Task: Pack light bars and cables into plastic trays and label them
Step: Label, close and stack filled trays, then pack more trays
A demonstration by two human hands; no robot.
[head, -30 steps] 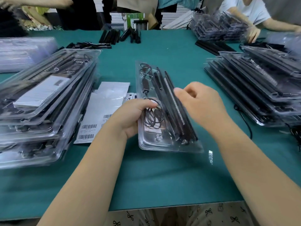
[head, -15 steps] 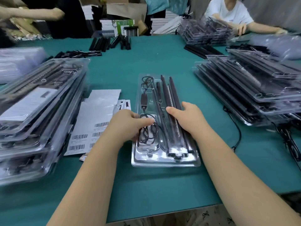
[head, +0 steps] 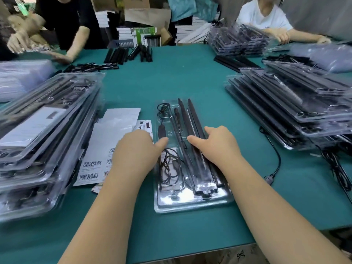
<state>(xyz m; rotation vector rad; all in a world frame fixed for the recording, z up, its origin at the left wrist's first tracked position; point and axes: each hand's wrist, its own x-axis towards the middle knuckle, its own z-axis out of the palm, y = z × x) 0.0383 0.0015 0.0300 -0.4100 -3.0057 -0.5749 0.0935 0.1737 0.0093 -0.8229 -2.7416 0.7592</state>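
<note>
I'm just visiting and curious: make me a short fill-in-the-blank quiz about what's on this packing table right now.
1. Both hands, the left hand and the right hand, rest on one clear plastic ____ lying on the table.
2. The table's cover is coloured ____.
3. The barcode labels lie to the ____ of the tray.
4. The coiled cable sits in the tray's ____ half; the light bars fill the other.

Missing words: tray; green; left; left

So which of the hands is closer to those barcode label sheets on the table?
The left. The left hand rests at the tray's left edge, right beside the barcode label sheets. The right hand lies on the light bars, across the tray from them.
</note>
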